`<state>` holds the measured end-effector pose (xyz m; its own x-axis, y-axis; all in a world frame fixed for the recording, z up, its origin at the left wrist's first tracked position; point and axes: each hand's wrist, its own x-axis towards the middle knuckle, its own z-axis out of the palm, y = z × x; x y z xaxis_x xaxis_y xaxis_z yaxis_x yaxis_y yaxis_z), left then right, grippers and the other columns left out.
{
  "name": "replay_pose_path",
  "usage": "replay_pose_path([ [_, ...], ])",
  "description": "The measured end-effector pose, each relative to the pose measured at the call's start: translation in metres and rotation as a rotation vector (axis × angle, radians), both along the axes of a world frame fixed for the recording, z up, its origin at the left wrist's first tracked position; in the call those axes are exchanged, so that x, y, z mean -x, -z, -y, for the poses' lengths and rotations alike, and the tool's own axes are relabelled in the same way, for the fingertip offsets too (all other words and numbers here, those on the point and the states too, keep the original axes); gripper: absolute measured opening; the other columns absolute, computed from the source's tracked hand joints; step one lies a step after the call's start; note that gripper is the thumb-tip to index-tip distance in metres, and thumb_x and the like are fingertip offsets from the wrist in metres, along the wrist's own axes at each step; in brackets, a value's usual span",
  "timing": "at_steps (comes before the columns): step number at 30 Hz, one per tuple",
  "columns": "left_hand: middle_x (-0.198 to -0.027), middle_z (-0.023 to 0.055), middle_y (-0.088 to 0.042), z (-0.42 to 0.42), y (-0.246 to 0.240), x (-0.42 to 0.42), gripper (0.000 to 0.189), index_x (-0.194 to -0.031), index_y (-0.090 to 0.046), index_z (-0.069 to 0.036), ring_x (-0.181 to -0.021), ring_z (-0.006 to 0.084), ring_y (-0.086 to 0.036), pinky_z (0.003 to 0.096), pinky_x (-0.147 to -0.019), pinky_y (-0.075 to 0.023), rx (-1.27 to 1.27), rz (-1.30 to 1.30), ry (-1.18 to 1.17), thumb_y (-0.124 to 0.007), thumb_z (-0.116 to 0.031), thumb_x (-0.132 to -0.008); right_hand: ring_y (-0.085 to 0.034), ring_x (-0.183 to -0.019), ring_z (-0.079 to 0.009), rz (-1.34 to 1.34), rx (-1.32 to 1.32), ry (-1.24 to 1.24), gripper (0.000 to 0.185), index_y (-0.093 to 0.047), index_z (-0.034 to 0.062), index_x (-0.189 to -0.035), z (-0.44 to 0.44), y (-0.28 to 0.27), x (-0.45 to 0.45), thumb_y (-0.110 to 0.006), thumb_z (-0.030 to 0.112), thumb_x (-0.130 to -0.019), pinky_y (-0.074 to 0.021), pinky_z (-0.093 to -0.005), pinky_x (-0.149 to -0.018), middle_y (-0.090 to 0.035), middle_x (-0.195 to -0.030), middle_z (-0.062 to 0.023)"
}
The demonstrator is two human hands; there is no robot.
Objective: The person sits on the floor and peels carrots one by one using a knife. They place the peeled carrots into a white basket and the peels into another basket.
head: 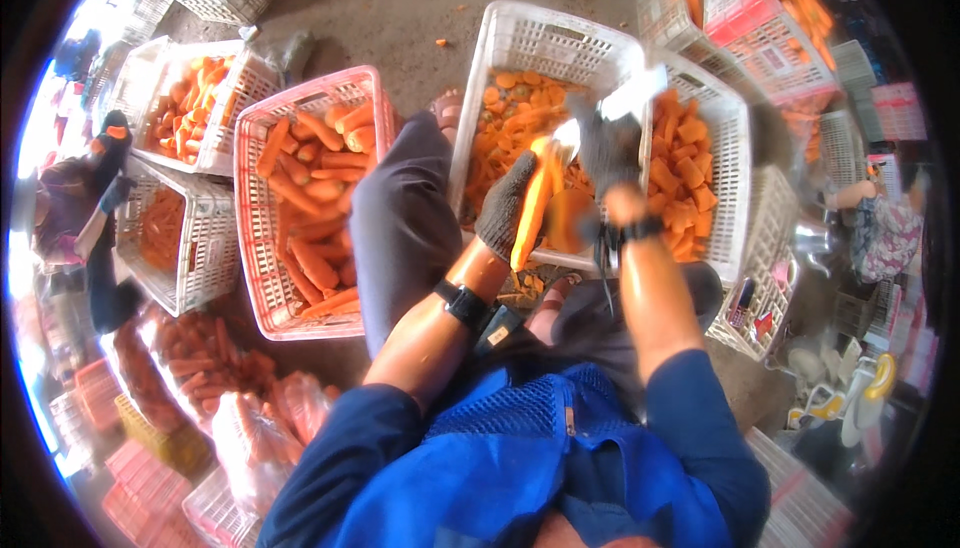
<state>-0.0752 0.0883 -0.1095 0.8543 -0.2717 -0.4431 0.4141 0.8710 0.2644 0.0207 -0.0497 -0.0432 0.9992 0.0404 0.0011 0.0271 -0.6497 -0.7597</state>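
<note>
My left hand (506,210), in a dark knit glove, grips a peeled carrot (534,210) that slants over the near edge of a white plastic crate (559,23). In that crate lie orange peelings and cut carrot ends (499,128). My right hand (609,147), gloved too and blurred, is closed around a tool, perhaps a knife or peeler, with a pale shiny part (568,135) near the carrot's upper end. To the right, a second white crate (731,165) holds carrot chunks (679,165). A red-and-white crate (247,195) of whole carrots (315,188) stands left of my leg.
More carrot crates stand at the left (225,60) and upper right (772,45). Bagged carrots (251,435) lie at the lower left. A person (71,203) is at the far left, another (889,225) at the far right. A beige crate (765,248) with small items stands right of my knee.
</note>
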Motion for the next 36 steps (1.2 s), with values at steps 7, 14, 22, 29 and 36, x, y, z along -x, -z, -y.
replay_pose_path([
  [7,-0.090,0.0128,-0.071,-0.011,0.010,-0.001,0.050,-0.111,-0.066,0.000,-0.072,0.0211,-0.071,0.0272,-0.058,-0.0598,0.234,-0.002,0.086,-0.066,-0.047,-0.095,-0.064,-0.064,-0.0147,0.110,-0.500,0.187,0.033,-0.067,-0.0010,-0.095,0.015,-0.006,0.006,-0.068,0.032,-0.095,-0.0532,-0.0281,-0.055,-0.069,-0.075,-0.0081],
  [14,-0.089,0.0127,-0.070,0.002,-0.023,0.002,0.049,-0.112,-0.065,0.000,-0.073,0.0198,-0.069,0.0267,-0.058,-0.0563,-0.120,0.024,-0.099,-0.065,-0.047,-0.095,-0.065,-0.082,-0.0143,0.341,-0.616,-0.448,0.017,-0.067,0.0102,-0.095,-0.003,0.008,0.107,-0.063,0.026,-0.100,-0.0527,-0.0276,-0.064,-0.066,-0.097,-0.0019],
  [22,-0.096,0.0149,-0.069,-0.007,-0.008,0.003,0.050,-0.120,-0.062,0.000,-0.072,0.0255,-0.067,0.0322,-0.058,-0.0566,0.321,0.076,0.206,-0.063,-0.045,-0.098,-0.043,-0.044,-0.0079,0.042,-0.232,0.273,0.054,-0.053,0.0136,-0.059,0.019,0.006,-0.061,-0.064,0.053,-0.094,-0.0276,-0.0288,-0.038,-0.042,-0.045,0.0046],
  [29,-0.098,0.0178,-0.070,0.002,-0.045,0.003,0.058,-0.128,-0.059,-0.001,-0.067,0.0282,-0.067,0.0348,-0.060,-0.0584,-0.111,0.183,-0.038,-0.055,-0.051,-0.100,-0.069,-0.081,-0.0169,-0.111,-0.364,-0.010,0.055,-0.074,0.0029,-0.099,0.052,-0.009,0.015,-0.057,0.056,-0.098,-0.0524,-0.0297,-0.072,-0.074,-0.088,-0.0082],
  [36,-0.106,0.0090,-0.069,0.002,-0.039,0.001,0.053,-0.136,-0.056,-0.003,-0.081,0.0147,-0.065,0.0257,-0.071,-0.0556,-0.491,0.371,0.129,-0.073,-0.027,-0.092,-0.068,-0.077,-0.0245,-0.311,-0.015,-0.221,0.045,-0.066,0.0006,-0.116,0.053,-0.027,0.072,-0.053,0.042,-0.103,-0.0508,-0.0396,-0.071,-0.062,-0.075,-0.0214],
])
